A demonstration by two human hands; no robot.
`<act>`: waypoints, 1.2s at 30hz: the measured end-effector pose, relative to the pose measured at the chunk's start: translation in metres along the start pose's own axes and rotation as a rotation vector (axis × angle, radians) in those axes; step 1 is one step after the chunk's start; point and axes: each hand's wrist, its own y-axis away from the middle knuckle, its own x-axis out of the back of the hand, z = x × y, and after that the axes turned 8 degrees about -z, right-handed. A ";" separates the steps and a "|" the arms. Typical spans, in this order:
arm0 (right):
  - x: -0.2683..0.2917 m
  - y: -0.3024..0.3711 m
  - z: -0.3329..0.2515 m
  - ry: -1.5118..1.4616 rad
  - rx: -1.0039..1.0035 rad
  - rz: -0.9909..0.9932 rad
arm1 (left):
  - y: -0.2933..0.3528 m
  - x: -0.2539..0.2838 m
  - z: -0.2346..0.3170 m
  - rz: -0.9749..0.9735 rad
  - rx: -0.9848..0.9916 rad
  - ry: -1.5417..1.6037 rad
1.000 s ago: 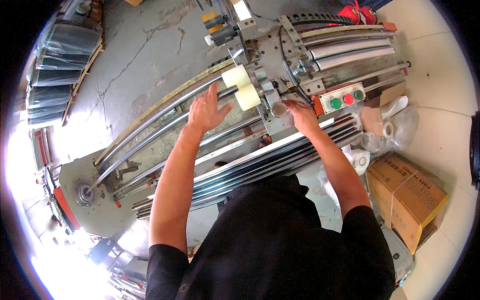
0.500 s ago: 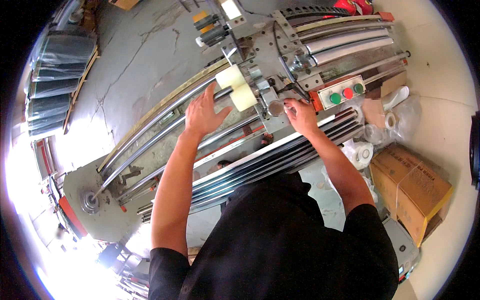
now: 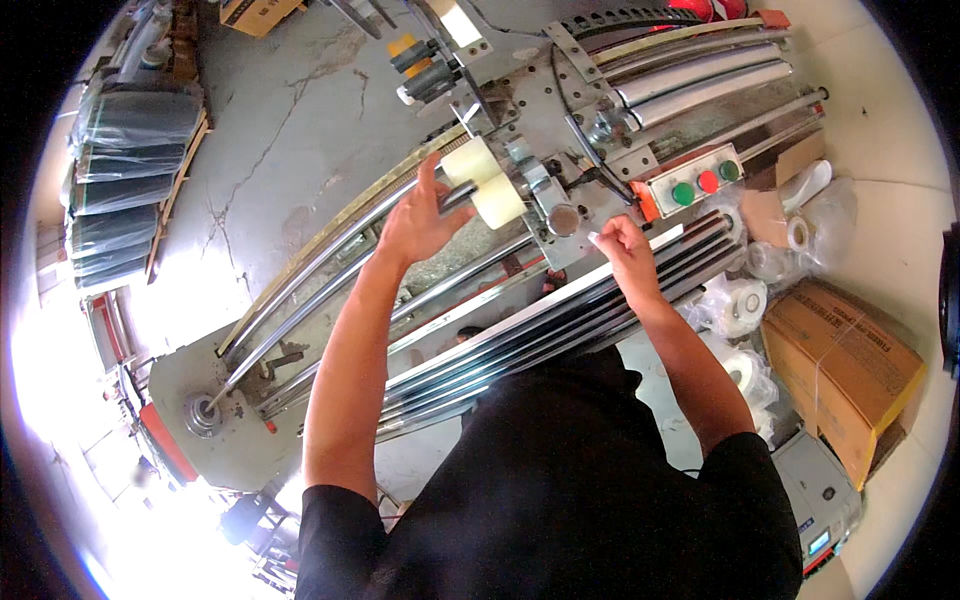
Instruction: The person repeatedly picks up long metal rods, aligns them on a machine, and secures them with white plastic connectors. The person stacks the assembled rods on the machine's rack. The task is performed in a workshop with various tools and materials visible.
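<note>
**Two hands working at the tape roll**

Two of my hands are reaching into the steel machine (image 3: pixel 590 110). My left hand (image 3: pixel 415 220) is spreading open-fingered against the pale, glossy tape roll (image 3: pixel 485 180), touching its left side. Right of the roll, my right hand (image 3: pixel 622 250) is pinching its fingertips closed beside a round metal knob (image 3: pixel 562 219); I cannot tell what they are gripping. Coloured round buttons (image 3: pixel 705 182) are sitting further right.

A cracked grey concrete floor (image 3: pixel 300 130) carries the long roller machine (image 3: pixel 600 130) — beside it lie a brown cardboard box (image 3: pixel 850 370), white tape rolls (image 3: pixel 740 305) and dark stacked bundles (image 3: pixel 125 190).
</note>
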 end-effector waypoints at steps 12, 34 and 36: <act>-0.032 0.027 -0.050 -0.119 -0.215 -0.083 | -0.016 0.016 0.012 -0.153 0.106 0.048; -0.103 -0.011 -0.104 0.415 0.118 -0.234 | -0.017 0.011 0.012 -0.205 0.105 0.579; -0.107 -0.022 -0.100 0.430 0.179 -0.236 | -0.010 0.019 0.019 -0.202 0.116 0.592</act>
